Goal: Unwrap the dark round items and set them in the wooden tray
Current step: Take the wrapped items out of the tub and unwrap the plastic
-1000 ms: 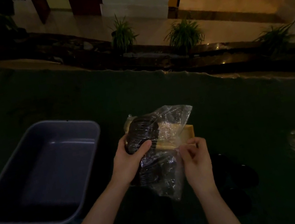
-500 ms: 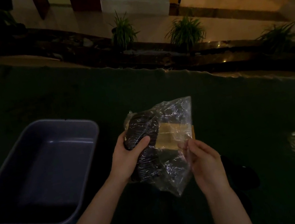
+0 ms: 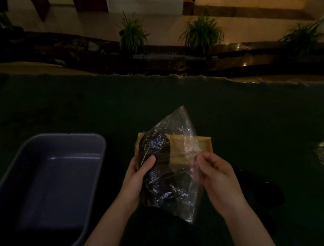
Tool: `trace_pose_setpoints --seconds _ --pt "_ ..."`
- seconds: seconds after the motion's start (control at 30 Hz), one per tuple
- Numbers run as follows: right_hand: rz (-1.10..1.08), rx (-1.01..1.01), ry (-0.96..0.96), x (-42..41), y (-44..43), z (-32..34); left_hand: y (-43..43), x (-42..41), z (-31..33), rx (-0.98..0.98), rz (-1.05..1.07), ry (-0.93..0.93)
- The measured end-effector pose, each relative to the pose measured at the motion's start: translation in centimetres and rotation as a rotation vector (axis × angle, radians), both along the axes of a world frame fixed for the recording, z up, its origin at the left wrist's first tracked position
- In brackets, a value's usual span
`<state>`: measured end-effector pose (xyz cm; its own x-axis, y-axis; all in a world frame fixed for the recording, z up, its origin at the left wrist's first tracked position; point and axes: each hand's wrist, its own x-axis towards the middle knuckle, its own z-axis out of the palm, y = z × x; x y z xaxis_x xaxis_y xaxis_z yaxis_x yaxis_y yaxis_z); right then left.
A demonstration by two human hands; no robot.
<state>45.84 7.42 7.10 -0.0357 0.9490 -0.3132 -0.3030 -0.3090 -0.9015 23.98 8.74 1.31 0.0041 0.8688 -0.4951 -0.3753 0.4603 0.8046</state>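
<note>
A stack of dark round items (image 3: 158,155) sits inside a clear plastic wrap (image 3: 181,192), held up over the table. My left hand (image 3: 139,178) grips the stack through the wrap from the left, thumb on top. My right hand (image 3: 214,174) pinches the wrap's right edge between thumb and fingers. Behind the wrap lies the wooden tray (image 3: 204,145), partly hidden; I cannot tell what it holds.
A grey plastic bin (image 3: 94,187) stands empty at the left. The table has a dark cloth (image 3: 241,114) with a wavy far edge. Dark shapes (image 3: 260,190) lie on the cloth under my right wrist. Potted plants (image 3: 201,32) stand on the floor beyond.
My right hand has shifted along the wrap's right edge and pulled it out, so a corner of the plastic now stands up higher. The left hand keeps its grip on the stack.
</note>
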Motion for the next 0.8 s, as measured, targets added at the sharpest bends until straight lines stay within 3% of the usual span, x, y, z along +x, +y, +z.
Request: trace_pose_setpoints --seconds 0.07,0.27,0.4,0.5,0.6,0.67,0.8 --pt "-0.027 0.049 -0.232 -0.5 -0.1 -0.1 -0.3 -0.1 -0.4 -0.004 0.025 0.038" --pt "0.019 0.442 -0.920 -1.3 -1.0 0.1 -0.8 0.0 -0.4 0.082 0.141 0.251" --pt "-0.036 0.529 -1.213 -1.5 -0.9 0.2 -0.8 -0.2 -0.2 0.128 0.144 0.341" --pt "-0.084 0.414 -1.024 -0.4 -0.6 0.6 -0.8 -0.5 0.0 0.136 0.147 0.350" --pt "-0.063 0.101 -0.464 0.7 -0.1 0.7 -0.5 -0.7 0.1 0.096 0.139 0.272" --pt "-0.029 -0.005 -0.161 0.6 -0.2 1.0 -0.5 -0.7 -0.1 0.045 0.121 0.176" --pt "-0.010 0.033 -0.175 -0.2 -0.4 0.8 -0.7 -0.6 -0.8 -0.053 0.026 0.049"
